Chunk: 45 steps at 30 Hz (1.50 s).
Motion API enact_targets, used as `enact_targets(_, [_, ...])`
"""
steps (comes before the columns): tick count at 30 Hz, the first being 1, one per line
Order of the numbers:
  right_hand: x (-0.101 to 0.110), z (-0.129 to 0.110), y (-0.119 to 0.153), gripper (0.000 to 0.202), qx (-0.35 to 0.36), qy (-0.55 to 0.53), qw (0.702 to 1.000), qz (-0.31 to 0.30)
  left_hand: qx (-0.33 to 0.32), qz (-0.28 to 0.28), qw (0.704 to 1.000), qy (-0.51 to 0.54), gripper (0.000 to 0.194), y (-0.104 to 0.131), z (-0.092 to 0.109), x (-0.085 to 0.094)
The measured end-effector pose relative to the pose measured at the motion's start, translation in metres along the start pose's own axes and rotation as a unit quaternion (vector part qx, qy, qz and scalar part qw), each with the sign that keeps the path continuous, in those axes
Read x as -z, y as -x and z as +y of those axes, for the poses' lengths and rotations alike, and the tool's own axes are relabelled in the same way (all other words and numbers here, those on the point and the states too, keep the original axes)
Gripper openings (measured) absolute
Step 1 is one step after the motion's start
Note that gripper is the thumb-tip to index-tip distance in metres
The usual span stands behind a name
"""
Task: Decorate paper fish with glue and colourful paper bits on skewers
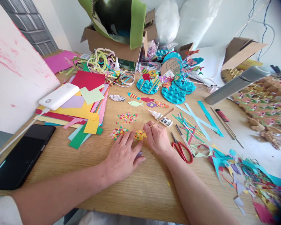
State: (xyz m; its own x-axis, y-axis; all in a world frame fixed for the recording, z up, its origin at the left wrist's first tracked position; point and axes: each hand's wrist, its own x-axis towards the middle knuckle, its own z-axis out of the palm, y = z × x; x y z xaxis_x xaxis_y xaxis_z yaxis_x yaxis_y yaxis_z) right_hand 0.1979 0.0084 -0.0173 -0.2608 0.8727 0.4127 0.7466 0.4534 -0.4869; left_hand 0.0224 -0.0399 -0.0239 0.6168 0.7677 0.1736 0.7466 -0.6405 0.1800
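A thin wooden stick [162, 116] is pinched in my right hand [158, 139], its lower end down at a yellow paper fish [138, 135] dotted with coloured bits. My left hand [125, 153] lies palm down with fingers stretched out, the fingertips at the fish's near left edge. A bit of purple [139, 153] shows between its thumb and forefinger. Small paper confetti pieces [127, 117] are heaped just beyond my left fingers. A white glue bottle [161, 118] lies on its side behind my right hand. Red-handled scissors [182, 149] rest to the right of my right wrist.
Several finished-looking paper fish [135, 103] lie farther back, before turquoise egg-carton discs [174, 93]. Coloured paper sheets [89, 84], a white power bank [59, 96] and a phone [22, 156] are on the left. Paper strips [196, 117], a grey bottle [236, 84] and scraps [248, 175] occupy the right.
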Motion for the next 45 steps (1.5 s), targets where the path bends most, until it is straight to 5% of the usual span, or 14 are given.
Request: enact_targets(45, [-0.0015, 0.0010, 0.0020, 0.028, 0.004, -0.026, 0.999, 0.021, -0.004, 0.008, 1.000, -0.008, 0.049, -0.0013, 0.0002, -0.0010])
